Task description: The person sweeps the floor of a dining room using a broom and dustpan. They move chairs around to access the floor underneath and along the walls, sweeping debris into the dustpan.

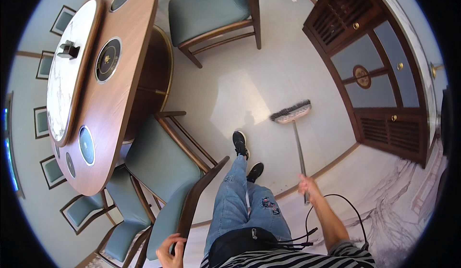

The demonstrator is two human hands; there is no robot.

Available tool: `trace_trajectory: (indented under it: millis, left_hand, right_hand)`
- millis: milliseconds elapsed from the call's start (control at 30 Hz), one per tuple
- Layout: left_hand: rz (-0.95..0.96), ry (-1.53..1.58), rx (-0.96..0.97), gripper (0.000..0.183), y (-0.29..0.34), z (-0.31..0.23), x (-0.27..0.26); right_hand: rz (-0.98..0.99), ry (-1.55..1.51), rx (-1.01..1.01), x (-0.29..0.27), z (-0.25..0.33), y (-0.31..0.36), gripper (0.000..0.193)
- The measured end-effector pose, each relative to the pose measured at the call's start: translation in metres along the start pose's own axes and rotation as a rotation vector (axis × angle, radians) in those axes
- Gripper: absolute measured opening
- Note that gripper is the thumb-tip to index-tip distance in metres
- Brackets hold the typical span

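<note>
My right hand [309, 189] is closed round the upper end of a broom [298, 145] with a grey metal handle. The broom's head has a pale pinkish top and dark bristles, and it rests on the light floor ahead and to the right of my feet. Down at the lower left, my left hand [171, 251] holds nothing, its fingers loosely curled and apart. It is beside the dark wooden back of a green upholstered chair [165, 157]; whether it touches the wood I cannot tell.
A round wooden table [122, 71] with a marble turntable [77, 75] and round placemats fills the left. Another green chair [211, 13] stands at the far side. A dark wooden cabinet [370, 71] lines the right wall. Black cables [348, 200] hang by my right arm.
</note>
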State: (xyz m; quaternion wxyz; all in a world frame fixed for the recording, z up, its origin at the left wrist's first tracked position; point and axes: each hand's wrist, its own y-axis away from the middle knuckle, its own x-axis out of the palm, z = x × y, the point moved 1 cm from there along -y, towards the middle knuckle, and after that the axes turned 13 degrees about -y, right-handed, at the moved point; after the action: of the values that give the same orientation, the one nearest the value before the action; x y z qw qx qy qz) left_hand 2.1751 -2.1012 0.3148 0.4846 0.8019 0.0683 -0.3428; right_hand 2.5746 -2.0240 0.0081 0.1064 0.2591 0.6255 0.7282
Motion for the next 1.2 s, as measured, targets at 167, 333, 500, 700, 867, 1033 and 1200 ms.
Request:
trace_trajectory:
  millis: [167, 333, 500, 700, 867, 1033, 1200]
  left_hand:
    - [0.086, 0.224, 0.226, 0.017, -0.073, 0.002, 0.008]
    - [0.221, 0.299, 0.315, 0.030, -0.176, 0.005, 0.041]
    - [0.423, 0.028, 0.158, 0.027, -0.246, 0.024, 0.097]
    - [0.338, -0.388, 0.097, 0.028, -0.275, 0.040, 0.198]
    - [0.333, -0.357, -0.120, 0.033, -0.258, 0.044, 0.240]
    - [0.313, -0.239, -0.159, 0.030, -0.249, 0.026, 0.249]
    - [0.262, -0.180, -0.177, 0.029, -0.259, 0.020, 0.252]
  right_hand:
    - [0.117, 0.156, 0.107, 0.088, -0.023, 0.058, 0.024]
    - [0.238, 0.451, 0.130, 0.200, -0.020, 0.014, 0.025]
    - [0.395, 0.717, 0.115, 0.296, -0.027, -0.080, 0.025]
    - [0.458, 0.755, 0.170, 0.402, -0.041, -0.172, 0.026]
    - [0.398, 0.630, 0.165, 0.467, -0.043, -0.228, 0.027]
    - [0.331, 0.641, 0.121, 0.508, -0.053, -0.276, 0.024]
    - [0.281, 0.734, 0.259, 0.505, -0.050, -0.308, 0.022]
